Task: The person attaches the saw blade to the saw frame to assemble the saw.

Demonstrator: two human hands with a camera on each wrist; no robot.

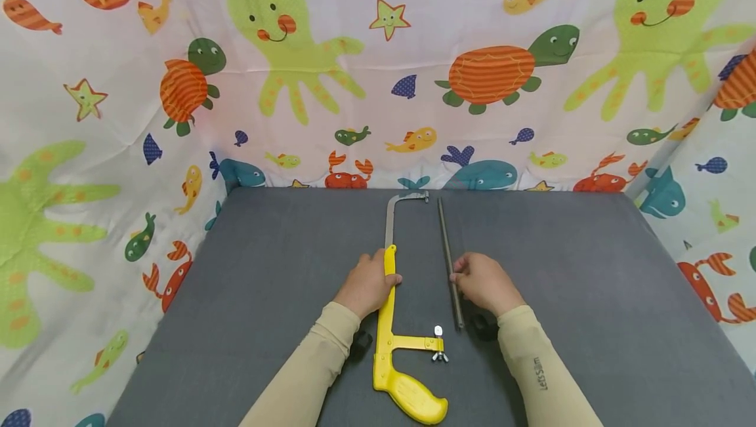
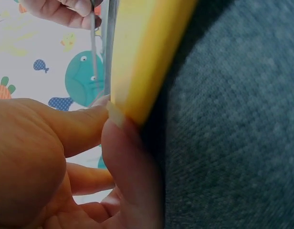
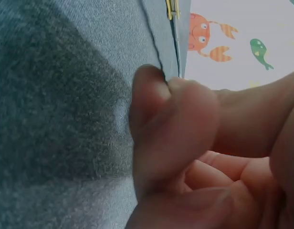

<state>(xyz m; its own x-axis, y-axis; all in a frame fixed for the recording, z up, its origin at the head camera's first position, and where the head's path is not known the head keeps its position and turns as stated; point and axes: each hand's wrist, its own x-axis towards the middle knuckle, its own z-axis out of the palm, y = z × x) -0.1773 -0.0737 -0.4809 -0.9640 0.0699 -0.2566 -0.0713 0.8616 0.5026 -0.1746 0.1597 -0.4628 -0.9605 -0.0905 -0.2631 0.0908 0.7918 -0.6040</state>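
Observation:
A yellow hacksaw frame (image 1: 386, 322) lies on the grey tabletop, its handle (image 1: 416, 397) towards me and its bare metal hook (image 1: 391, 217) at the far end. My left hand (image 1: 365, 284) grips the frame's long bar, thumb across it; the left wrist view shows the yellow bar (image 2: 147, 57) close up between the fingers. No blade spans the frame. Just right of it, a thin grey hacksaw blade (image 1: 445, 237) points away from me. Thumb and fingertips of my right hand (image 1: 487, 284) pinch it near its middle. In the right wrist view the fingertips (image 3: 185, 109) hide part of it.
A wing nut (image 1: 440, 356) sits on the near arm of the frame. The grey tabletop (image 1: 283, 250) reaches back to a cloth curtain (image 1: 366, 86) printed with sea animals, which also hangs at both sides.

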